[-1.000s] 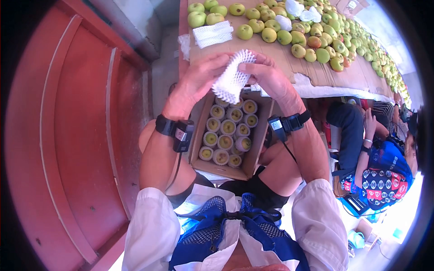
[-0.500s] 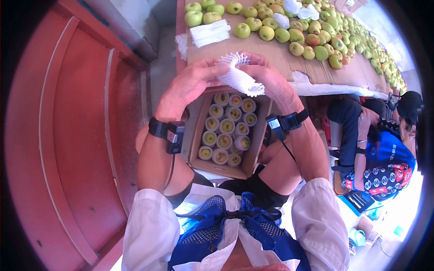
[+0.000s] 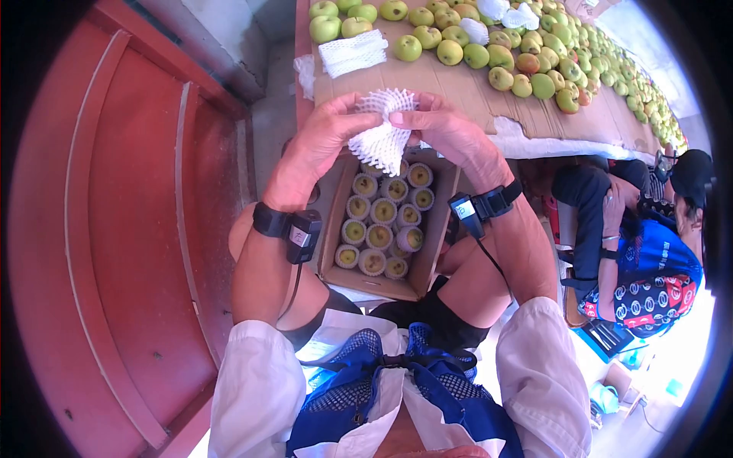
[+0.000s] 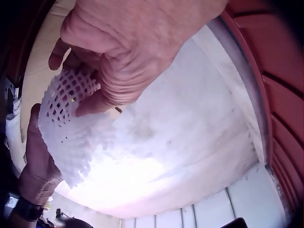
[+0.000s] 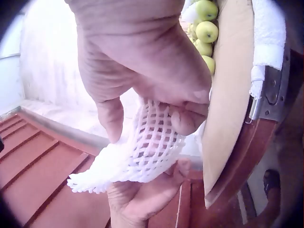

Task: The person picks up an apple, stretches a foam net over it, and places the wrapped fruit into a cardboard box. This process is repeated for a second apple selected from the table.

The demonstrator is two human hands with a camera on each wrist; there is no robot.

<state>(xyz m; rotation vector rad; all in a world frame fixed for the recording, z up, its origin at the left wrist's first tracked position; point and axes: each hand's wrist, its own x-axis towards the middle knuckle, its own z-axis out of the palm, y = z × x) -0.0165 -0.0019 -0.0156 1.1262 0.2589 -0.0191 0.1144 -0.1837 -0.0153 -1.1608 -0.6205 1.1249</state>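
A white foam mesh sleeve point(image 3: 382, 133) is stretched between both hands, above the near end of the table. My left hand point(image 3: 327, 131) pinches its left side with thumb and fingers; my right hand point(image 3: 447, 126) pinches its right side, thumb on the mesh. In the left wrist view the left hand point(image 4: 126, 52) has its thumb on the netting point(image 4: 61, 114). The right wrist view has the right hand point(image 5: 142, 57) gripping the top of the mesh point(image 5: 152, 142). Whether anything is inside the sleeve, I cannot tell.
Below the hands, a cardboard box point(image 3: 393, 288) holds several sleeved apples. Many loose apples point(image 3: 500, 57) lie on the cardboard-covered table point(image 3: 443, 91), beside flat foam sleeves point(image 3: 353, 53). A red door point(image 3: 114, 229) is at left; another person point(image 3: 649, 267) sits at right.
The sleeve has turned between the hands, its loose end swinging from lower right to pointing down. Both hands have stayed on it near the table edge.
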